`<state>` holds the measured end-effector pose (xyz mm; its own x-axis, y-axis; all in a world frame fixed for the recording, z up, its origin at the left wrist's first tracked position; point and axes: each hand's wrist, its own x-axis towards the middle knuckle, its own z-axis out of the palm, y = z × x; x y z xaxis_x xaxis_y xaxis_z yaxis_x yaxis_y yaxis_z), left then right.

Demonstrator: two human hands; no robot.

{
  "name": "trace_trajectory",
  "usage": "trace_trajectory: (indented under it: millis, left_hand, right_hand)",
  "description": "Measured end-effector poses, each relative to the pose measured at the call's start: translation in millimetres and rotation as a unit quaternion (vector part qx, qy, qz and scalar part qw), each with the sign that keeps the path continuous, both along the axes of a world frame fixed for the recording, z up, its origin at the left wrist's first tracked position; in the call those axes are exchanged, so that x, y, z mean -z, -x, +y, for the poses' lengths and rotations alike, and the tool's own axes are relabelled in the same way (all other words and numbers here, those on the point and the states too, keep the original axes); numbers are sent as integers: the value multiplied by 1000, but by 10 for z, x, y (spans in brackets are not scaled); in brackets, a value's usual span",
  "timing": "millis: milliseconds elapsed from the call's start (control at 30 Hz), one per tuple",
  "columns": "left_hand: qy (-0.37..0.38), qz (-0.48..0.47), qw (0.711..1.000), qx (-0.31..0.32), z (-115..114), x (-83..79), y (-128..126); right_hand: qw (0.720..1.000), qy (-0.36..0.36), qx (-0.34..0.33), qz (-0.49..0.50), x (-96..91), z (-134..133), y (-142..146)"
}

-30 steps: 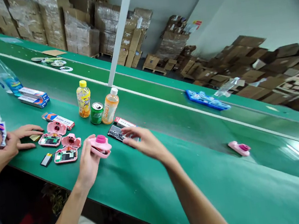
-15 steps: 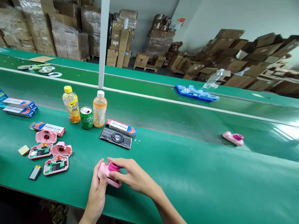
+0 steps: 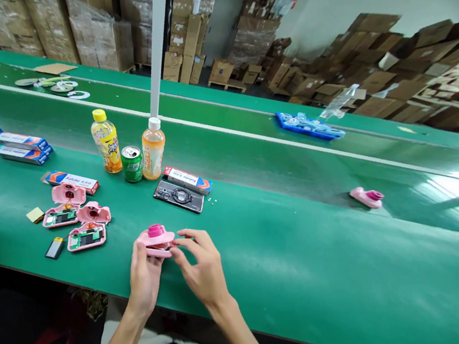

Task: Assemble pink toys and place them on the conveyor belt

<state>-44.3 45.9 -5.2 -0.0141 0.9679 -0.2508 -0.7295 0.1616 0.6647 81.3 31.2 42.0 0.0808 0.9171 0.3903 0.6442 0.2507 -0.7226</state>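
My left hand (image 3: pixel 144 278) grips a pink plastic toy camera (image 3: pixel 157 242) with a magenta lens ring, which faces upward. My right hand (image 3: pixel 202 267) is beside it, its fingers spread and their tips against the camera's right edge. To the left on the green conveyor belt (image 3: pixel 293 260) lie two pink camera shells (image 3: pixel 69 193) (image 3: pixel 93 214) and two pink shells holding green circuit boards (image 3: pixel 60 217) (image 3: pixel 86 236). A small black battery (image 3: pixel 54 248) lies near them.
Two drink bottles (image 3: pixel 105 141) (image 3: pixel 153 148), a green can (image 3: pixel 132 163), a black phone case (image 3: pixel 179 196) and several boxes stand ahead. Another pink toy (image 3: pixel 366 197) lies to the right. A blue tray (image 3: pixel 310 125) sits beyond it. Cardboard cartons are stacked behind the belt.
My right hand has moved off the top of the camera to its right edge, and the camera now sits with its lens upward. The view has shifted slightly.
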Motion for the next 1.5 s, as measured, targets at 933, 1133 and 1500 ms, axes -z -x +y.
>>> trace_trajectory:
  millis: [933, 1133, 1500]
  left_hand:
    - [4, 19, 1000, -15, -31, -32, 5]
    - [2, 20, 1000, -22, -43, -43, 16]
    - [18, 10, 1000, -13, -3, -97, 18]
  right_hand:
    - [974, 61, 6, 217, 248, -92, 280]
    - [977, 66, -6, 202, 241, -111, 267]
    - [968, 85, -12, 235, 269, -90, 223]
